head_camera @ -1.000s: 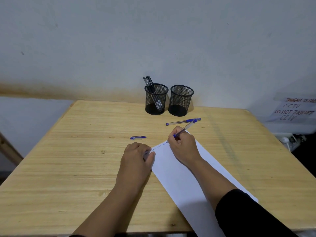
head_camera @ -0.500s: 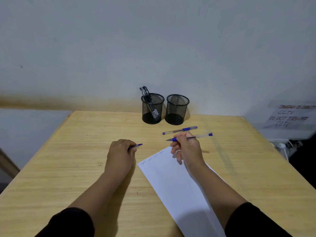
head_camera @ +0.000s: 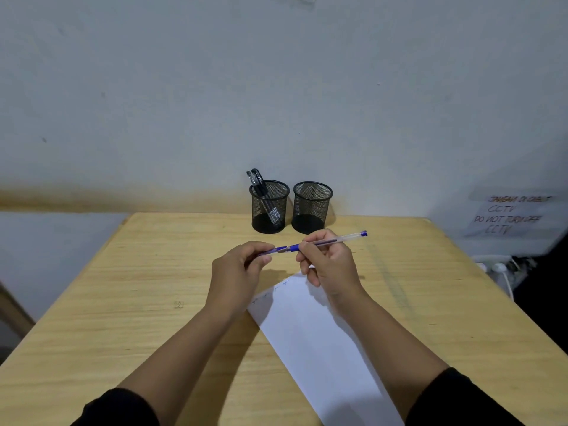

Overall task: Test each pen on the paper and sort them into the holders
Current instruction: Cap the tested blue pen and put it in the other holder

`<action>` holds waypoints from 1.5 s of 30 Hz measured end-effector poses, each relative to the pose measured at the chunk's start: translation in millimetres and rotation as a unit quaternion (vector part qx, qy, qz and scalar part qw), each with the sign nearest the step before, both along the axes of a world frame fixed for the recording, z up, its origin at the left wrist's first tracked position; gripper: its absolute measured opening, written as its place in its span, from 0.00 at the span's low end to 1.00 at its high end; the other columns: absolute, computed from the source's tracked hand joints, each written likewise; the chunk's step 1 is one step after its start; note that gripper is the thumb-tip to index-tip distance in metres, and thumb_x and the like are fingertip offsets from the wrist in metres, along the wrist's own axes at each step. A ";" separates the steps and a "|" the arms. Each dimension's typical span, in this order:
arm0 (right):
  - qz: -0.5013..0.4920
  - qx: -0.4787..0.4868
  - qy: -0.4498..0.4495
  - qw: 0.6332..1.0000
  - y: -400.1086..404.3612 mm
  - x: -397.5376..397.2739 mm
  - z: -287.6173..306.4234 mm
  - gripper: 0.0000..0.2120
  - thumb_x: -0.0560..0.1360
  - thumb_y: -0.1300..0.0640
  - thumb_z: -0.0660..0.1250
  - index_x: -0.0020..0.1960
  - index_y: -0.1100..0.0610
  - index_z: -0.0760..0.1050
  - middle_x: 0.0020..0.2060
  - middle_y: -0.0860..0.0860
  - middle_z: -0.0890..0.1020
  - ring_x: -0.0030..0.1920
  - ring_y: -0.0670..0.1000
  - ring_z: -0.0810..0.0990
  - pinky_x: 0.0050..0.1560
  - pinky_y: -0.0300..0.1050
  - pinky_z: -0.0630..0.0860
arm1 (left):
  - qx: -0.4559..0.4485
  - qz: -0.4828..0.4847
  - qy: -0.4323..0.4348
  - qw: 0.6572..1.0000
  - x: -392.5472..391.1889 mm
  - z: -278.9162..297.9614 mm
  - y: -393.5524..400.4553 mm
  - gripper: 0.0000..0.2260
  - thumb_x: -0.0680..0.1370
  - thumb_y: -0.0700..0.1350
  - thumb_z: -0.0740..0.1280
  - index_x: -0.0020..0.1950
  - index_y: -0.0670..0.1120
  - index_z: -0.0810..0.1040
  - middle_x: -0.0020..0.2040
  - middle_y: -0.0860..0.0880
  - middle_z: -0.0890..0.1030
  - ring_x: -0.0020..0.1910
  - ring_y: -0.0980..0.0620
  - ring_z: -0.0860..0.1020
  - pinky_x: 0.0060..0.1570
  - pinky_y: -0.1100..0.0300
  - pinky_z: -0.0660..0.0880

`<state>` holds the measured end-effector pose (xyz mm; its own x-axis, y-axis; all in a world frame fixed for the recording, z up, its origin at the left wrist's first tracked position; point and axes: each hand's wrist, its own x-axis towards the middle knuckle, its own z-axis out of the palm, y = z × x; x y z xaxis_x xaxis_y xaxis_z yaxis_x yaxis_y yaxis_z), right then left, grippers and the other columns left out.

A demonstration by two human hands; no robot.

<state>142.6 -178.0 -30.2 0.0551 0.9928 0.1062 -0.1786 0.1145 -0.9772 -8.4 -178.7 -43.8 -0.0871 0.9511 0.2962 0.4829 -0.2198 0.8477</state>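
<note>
My right hand (head_camera: pixel 330 265) grips a clear blue pen (head_camera: pixel 335 240) held level above the table, its tip pointing left. My left hand (head_camera: pixel 238 272) pinches the blue pen cap (head_camera: pixel 273 251) right at that tip; the two look just touching. Below them lies the white paper (head_camera: pixel 310 336) with faint scribbles along its top edge. Two black mesh holders stand at the table's back edge: the left holder (head_camera: pixel 270 207) contains dark pens, the right holder (head_camera: pixel 312 207) looks empty. The other blue pen seen earlier is hidden behind my hands.
The wooden table (head_camera: pixel 153 302) ends at a white wall behind the holders. A taped paper notice (head_camera: pixel 511 215) hangs at the right, with plugs and cables (head_camera: pixel 499 269) below it, off the table's right edge.
My left hand picked the blue cap off the table and brought it up to the pen's tip. My right hand lifted the pen from the paper and turned it level.
</note>
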 end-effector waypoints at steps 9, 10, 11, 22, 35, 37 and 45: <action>0.043 0.031 0.003 0.999 -8.9 5.2 12.5 0.07 0.75 0.68 0.64 0.40 0.60 0.72 0.27 0.54 0.74 0.21 0.44 0.69 0.19 0.33 0.61 | 0.051 -0.017 -0.004 0.999 9.2 16.4 -12.1 0.07 0.75 0.40 0.67 0.49 0.48 0.83 0.43 0.56 0.82 0.40 0.74 0.75 0.38 0.82 0.66; 0.045 0.033 0.006 0.998 -10.1 5.4 13.9 0.06 0.75 0.68 0.64 0.40 0.61 0.72 0.26 0.54 0.74 0.21 0.44 0.69 0.20 0.33 0.60 | 0.061 -0.007 -0.006 0.998 10.8 17.3 -13.4 0.07 0.75 0.40 0.67 0.49 0.48 0.83 0.43 0.56 0.82 0.41 0.74 0.75 0.39 0.81 0.66; 0.046 0.036 0.013 0.998 -11.1 5.0 14.7 0.06 0.75 0.68 0.64 0.40 0.61 0.71 0.26 0.53 0.74 0.21 0.44 0.69 0.20 0.33 0.60 | 0.073 0.004 -0.005 0.997 12.5 17.9 -14.6 0.07 0.75 0.40 0.67 0.48 0.48 0.83 0.42 0.56 0.82 0.41 0.74 0.75 0.39 0.81 0.66; 0.071 0.035 -0.020 0.997 -28.1 6.5 13.9 0.03 0.74 0.66 0.66 0.44 0.59 0.74 0.32 0.55 0.77 0.26 0.47 0.73 0.22 0.36 0.64 | 0.061 0.003 0.019 0.998 4.3 21.3 -18.9 0.08 0.76 0.38 0.65 0.47 0.49 0.82 0.41 0.57 0.81 0.39 0.66 0.77 0.38 0.81 0.66; 0.077 -0.020 -0.170 0.982 -15.1 35.1 36.2 0.05 0.75 0.60 0.67 0.48 0.58 0.81 0.36 0.50 0.83 0.33 0.45 0.78 0.35 0.38 0.71 | 0.127 -0.053 0.079 0.987 15.1 64.9 10.4 0.12 0.74 0.32 0.65 0.50 0.45 0.82 0.44 0.53 0.80 0.39 0.61 0.77 0.41 0.82 0.67; 0.069 -0.012 -0.195 0.978 -4.4 40.4 39.4 0.06 0.75 0.59 0.66 0.50 0.54 0.81 0.36 0.48 0.83 0.35 0.41 0.79 0.36 0.34 0.72 | 0.130 -0.054 0.051 0.989 28.1 71.8 22.8 0.14 0.74 0.33 0.65 0.54 0.47 0.81 0.45 0.52 0.81 0.41 0.60 0.78 0.41 0.83 0.67; -0.022 0.015 -0.206 0.978 61.8 73.0 62.6 0.04 0.76 0.63 0.64 0.48 0.58 0.77 0.38 0.51 0.82 0.33 0.38 0.78 0.29 0.23 0.68 | 0.048 0.018 -0.025 0.998 79.5 69.1 85.6 0.17 0.77 0.44 0.64 0.66 0.48 0.72 0.59 0.49 0.79 0.59 0.52 0.76 0.56 0.68 0.65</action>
